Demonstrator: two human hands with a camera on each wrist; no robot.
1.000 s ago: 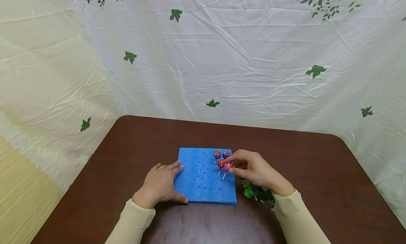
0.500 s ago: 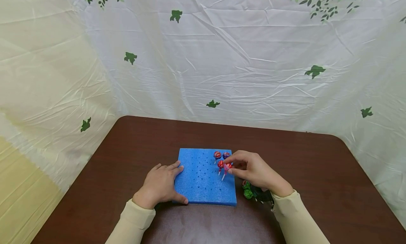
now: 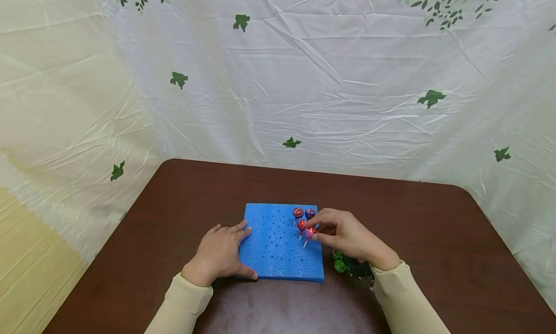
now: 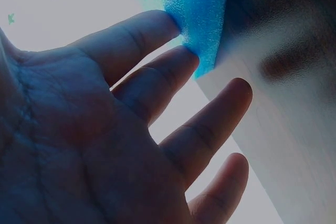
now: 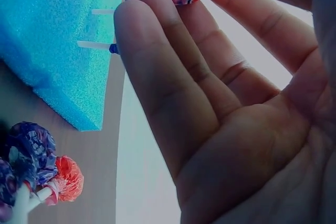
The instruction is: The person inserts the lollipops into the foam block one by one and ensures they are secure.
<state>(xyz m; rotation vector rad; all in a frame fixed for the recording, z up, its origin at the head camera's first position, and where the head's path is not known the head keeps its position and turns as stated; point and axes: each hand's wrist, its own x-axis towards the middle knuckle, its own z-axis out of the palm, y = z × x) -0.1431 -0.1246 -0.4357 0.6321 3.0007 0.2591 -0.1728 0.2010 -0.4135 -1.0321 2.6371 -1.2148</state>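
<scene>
A blue foam board (image 3: 278, 266) with rows of small holes lies on the table. My left hand (image 3: 219, 252) rests at its left side, fingers spread, thumb at the near left corner; in the left wrist view two fingertips (image 4: 189, 59) meet the foam's edge. Over the board's right part, my right hand (image 3: 347, 235) pinches a pink-wrapped lollipop (image 3: 310, 232) by its head, its white stick pointing down to the foam. Close by, a red lollipop (image 3: 301, 224), a red-and-dark one (image 3: 297, 212) and a purple one (image 3: 310, 213) stand in the board.
Right of the board, partly hidden under my right wrist, lie several loose lollipops, among them a green one (image 3: 340, 265). The right wrist view shows purple (image 5: 34, 148) and red (image 5: 69, 178) heads there. A white curtain (image 3: 347, 107) hangs behind the brown table (image 3: 208, 179).
My right hand has shifted slightly left and the pink lollipop has come down a little, nearer the red one. The left hand and board have stayed in place.
</scene>
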